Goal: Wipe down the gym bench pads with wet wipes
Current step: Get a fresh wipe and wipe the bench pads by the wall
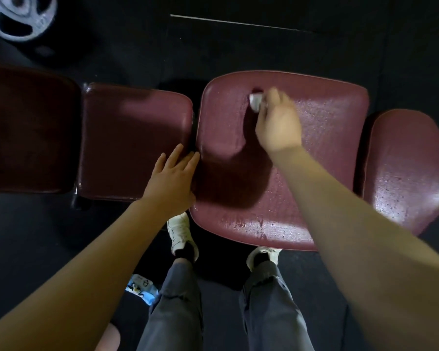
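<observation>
A: While the right hand (pixel 276 120) reaches out to about one o'clock, its fingers are curled round a balled-up white wipe (pixel 256 102) and press it onto the far part of the middle seat pad (pixel 327 138).

B: And the other one?

A: The left hand (pixel 171 178) lies flat at about eleven o'clock, fingers straight and spread, resting at the gap between the middle seat pad and the darker pad (pixel 134 138) beside it. It holds nothing.

B: How does the pad look?

A: Beaded with wet sheen over much of its surface, most plainly at three o'clock and along the near edge. Another pad (pixel 413 168) further toward three o'clock glistens too. The darker pad at ten o'clock is in shade, so I cannot tell whether it is wet.

B: What might go wrong?

A: I'd judge the wipe is small and bunched, so it could slip out of the fingers on a long stroke. The slick surface might also let the bracing left hand slide. A pack of wipes (pixel 141 291) sits on the floor at seven o'clock by the left shoe (pixel 180 235), easy to tread on.
</observation>
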`<act>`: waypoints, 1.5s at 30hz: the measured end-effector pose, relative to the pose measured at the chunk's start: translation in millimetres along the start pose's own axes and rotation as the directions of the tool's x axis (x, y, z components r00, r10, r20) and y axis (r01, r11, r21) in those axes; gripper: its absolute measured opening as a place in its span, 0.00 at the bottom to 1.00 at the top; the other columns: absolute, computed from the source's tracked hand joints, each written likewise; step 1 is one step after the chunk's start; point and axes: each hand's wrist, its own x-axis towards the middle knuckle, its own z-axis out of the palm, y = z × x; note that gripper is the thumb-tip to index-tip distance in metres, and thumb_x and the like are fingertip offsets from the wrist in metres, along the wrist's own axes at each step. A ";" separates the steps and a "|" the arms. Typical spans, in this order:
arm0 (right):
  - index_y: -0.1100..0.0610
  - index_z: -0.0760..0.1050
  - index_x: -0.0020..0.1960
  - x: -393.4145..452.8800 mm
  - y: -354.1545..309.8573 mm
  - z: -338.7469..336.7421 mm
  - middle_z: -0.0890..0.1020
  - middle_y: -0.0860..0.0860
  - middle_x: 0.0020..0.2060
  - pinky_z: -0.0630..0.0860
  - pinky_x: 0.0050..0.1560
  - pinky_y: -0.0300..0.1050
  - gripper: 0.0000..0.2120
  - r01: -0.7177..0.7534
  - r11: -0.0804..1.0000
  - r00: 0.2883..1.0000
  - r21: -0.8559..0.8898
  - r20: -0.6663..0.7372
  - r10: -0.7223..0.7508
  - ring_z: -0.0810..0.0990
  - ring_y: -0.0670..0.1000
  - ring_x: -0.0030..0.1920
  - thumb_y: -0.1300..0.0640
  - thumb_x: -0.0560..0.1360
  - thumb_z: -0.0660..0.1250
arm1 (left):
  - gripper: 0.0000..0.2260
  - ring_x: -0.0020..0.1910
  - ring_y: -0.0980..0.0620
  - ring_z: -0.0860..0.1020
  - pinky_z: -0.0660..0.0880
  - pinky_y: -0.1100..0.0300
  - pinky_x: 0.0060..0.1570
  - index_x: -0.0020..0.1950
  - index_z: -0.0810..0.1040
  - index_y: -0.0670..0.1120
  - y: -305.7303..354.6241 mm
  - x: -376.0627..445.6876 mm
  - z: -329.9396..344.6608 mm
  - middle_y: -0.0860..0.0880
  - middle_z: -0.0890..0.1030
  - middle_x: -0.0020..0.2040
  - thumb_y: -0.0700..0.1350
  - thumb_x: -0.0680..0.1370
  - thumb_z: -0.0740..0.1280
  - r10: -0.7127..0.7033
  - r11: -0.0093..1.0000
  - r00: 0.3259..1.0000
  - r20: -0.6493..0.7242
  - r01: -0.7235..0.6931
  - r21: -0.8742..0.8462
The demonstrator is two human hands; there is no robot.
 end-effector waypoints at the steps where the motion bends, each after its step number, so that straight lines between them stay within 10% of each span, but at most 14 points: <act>1: 0.64 0.73 0.53 -30.5 1.4 0.8 0.78 0.63 0.47 0.71 0.45 0.56 0.08 0.024 1.000 0.999 0.010 0.048 -0.024 0.76 0.65 0.47 0.64 0.76 0.58 | 0.41 0.80 0.49 0.39 0.41 0.45 0.77 0.82 0.46 0.48 1.9 -0.1 -1.7 0.52 0.52 0.82 0.51 0.76 0.67 -0.010 1.000 1.000 0.012 0.011 -0.015; 9: 0.60 0.78 0.46 -237.7 33.5 -23.3 0.79 0.53 0.37 0.76 0.39 0.51 0.06 0.190 0.969 0.925 0.156 0.304 -0.230 0.76 0.56 0.37 0.66 0.70 0.68 | 0.40 0.80 0.47 0.41 0.42 0.45 0.77 0.81 0.45 0.46 15.2 -3.3 -8.5 0.49 0.44 0.82 0.49 0.76 0.66 0.004 0.997 1.000 -0.019 -0.006 -0.079; 13: 0.57 0.80 0.49 -177.1 31.7 -20.2 0.82 0.54 0.40 0.76 0.43 0.53 0.08 0.269 0.946 0.917 0.182 0.253 -0.310 0.79 0.60 0.40 0.64 0.73 0.65 | 0.40 0.80 0.50 0.42 0.44 0.47 0.78 0.81 0.48 0.47 14.4 -5.2 -5.6 0.49 0.44 0.82 0.56 0.77 0.66 0.073 0.993 0.997 -0.024 -0.074 -0.088; 22: 0.61 0.72 0.55 37.7 25.5 -11.7 0.79 0.58 0.49 0.75 0.45 0.56 0.09 -0.069 0.997 0.994 -0.045 -0.085 0.065 0.77 0.60 0.49 0.60 0.78 0.57 | 0.47 0.80 0.49 0.43 0.42 0.47 0.77 0.81 0.42 0.45 32.3 -5.4 0.9 0.46 0.39 0.81 0.62 0.75 0.68 0.015 0.999 1.000 0.013 -0.015 -0.037; 32: 0.58 0.75 0.46 -230.4 44.7 -35.5 0.79 0.52 0.37 0.74 0.38 0.50 0.08 -0.042 0.996 0.980 0.079 0.199 0.025 0.77 0.57 0.36 0.62 0.74 0.57 | 0.46 0.80 0.48 0.43 0.43 0.48 0.77 0.81 0.46 0.46 57.7 7.4 -10.9 0.46 0.42 0.82 0.61 0.75 0.69 0.124 0.992 0.991 -0.041 -0.125 -0.021; 41: 0.62 0.73 0.54 37.4 70.0 -27.3 0.80 0.59 0.48 0.72 0.46 0.55 0.09 -0.146 0.989 0.982 -0.023 -0.127 0.142 0.77 0.62 0.49 0.60 0.79 0.57 | 0.47 0.79 0.44 0.37 0.41 0.50 0.76 0.81 0.41 0.50 69.6 16.7 5.9 0.42 0.34 0.80 0.64 0.75 0.67 0.136 0.990 0.991 -0.020 -0.135 0.036; 45: 0.61 0.73 0.52 11.7 68.9 -23.8 0.80 0.59 0.46 0.73 0.43 0.55 0.08 -0.179 0.984 0.979 0.003 -0.103 0.179 0.77 0.62 0.46 0.59 0.78 0.58 | 0.47 0.79 0.43 0.36 0.40 0.49 0.75 0.81 0.39 0.50 72.8 18.3 4.7 0.42 0.32 0.79 0.63 0.75 0.67 0.109 0.994 0.994 0.022 -0.110 0.028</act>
